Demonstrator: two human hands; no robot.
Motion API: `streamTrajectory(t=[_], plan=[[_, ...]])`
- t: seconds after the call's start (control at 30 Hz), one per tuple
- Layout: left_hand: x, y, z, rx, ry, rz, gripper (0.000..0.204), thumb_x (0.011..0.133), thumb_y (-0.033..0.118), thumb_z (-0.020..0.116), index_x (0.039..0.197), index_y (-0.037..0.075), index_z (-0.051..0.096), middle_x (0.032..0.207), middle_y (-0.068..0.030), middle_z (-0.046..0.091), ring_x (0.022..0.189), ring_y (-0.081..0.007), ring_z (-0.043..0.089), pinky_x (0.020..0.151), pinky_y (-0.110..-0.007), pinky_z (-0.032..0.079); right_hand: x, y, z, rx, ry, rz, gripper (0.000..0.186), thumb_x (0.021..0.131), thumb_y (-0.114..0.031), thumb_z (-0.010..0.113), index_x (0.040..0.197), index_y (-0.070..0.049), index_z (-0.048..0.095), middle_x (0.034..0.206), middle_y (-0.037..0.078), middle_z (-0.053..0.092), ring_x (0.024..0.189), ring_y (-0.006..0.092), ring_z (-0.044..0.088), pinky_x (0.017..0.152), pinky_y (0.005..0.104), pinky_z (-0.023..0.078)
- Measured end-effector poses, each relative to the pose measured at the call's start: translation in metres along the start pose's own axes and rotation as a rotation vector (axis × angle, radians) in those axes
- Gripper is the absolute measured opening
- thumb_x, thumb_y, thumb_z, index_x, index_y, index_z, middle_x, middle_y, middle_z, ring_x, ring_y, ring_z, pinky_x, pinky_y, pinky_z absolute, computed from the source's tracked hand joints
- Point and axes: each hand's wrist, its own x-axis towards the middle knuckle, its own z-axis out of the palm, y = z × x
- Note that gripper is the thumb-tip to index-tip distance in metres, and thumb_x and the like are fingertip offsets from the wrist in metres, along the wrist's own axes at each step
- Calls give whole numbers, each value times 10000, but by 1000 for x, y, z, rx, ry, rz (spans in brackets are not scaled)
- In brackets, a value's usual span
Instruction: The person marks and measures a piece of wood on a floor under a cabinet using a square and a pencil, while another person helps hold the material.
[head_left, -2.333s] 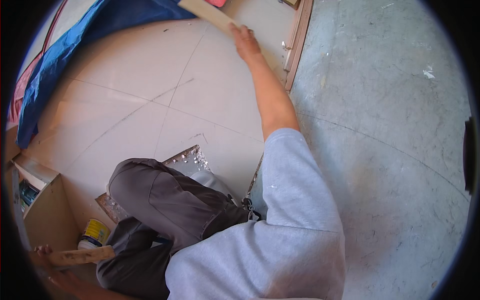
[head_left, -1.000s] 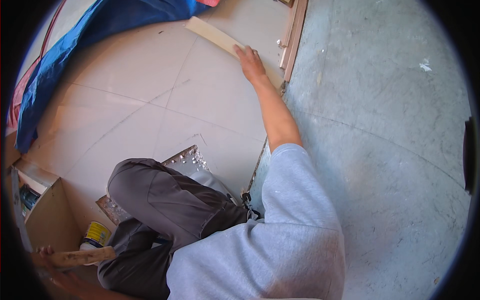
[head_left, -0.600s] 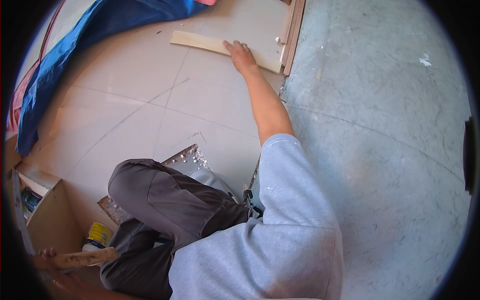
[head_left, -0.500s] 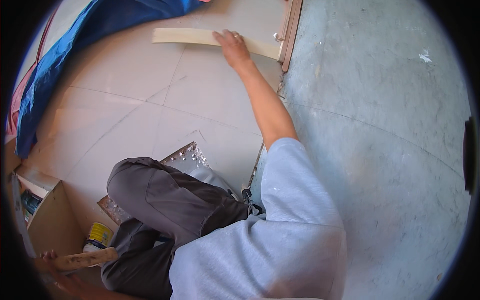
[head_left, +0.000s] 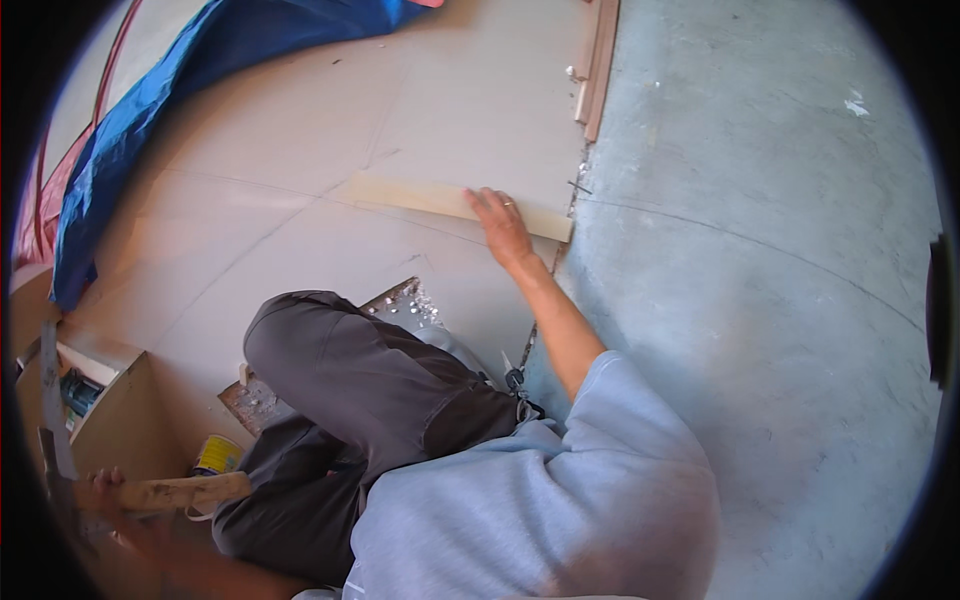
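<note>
My right hand [head_left: 500, 225] is stretched out ahead, its fingers over a pale wooden strip [head_left: 415, 195] that lies across the light floor panel. The strip's right end reaches the panel's edge, and its left end is blurred. At lower left my left hand [head_left: 115, 500] is closed round the wooden handle of a hammer [head_left: 195, 492]. The handle's butt points toward my legs. The hammer's dark head is dim at the picture's rim.
Brown strips [head_left: 598, 80] lie along the panel's far right edge, beside bluish-grey floor [head_left: 760, 300]. Blue cloth [head_left: 130, 150] hangs at upper left. An open wooden box [head_left: 120, 410] and a yellow-labelled tub [head_left: 217, 455] stand at left. Debris fills a panel cutout [head_left: 410, 300].
My right hand has brought the pale strip nearer to me, away from the brown strips. My left hand still has the hammer at lower left. The view has shifted a little.
</note>
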Motion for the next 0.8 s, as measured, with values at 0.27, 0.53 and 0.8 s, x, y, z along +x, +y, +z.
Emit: streamTrajectory(t=[0.27, 0.53, 0.8], plan=[[10, 25, 21, -379, 161, -283, 331, 882, 103, 656, 1160, -38, 544, 987, -73, 578, 949, -150, 551, 879, -283, 442, 6, 18, 11, 4, 87, -1, 585, 822, 48, 447, 1356, -187, 481, 1251, 167, 520, 1128, 370, 502, 989, 448, 409], [-5, 33, 35, -242, 319, -296, 296, 902, 143, 639, 1116, -52, 578, 1023, -69, 581, 952, -139, 560, 895, -290, 445, 22, 22, 16, -47, 38, 17, 635, 786, 104, 448, 1354, -178, 484, 1298, 148, 491, 1197, 353, 464, 1029, 424, 386], [2, 32, 33, -279, 254, -298, 257, 910, 159, 641, 1067, -36, 587, 976, -46, 571, 908, -129, 548, 870, -286, 443, 31, 29, 16, -75, 55, 13, 584, 823, 64, 449, 1350, -184, 494, 1297, 129, 496, 1189, 330, 472, 1024, 413, 390]])
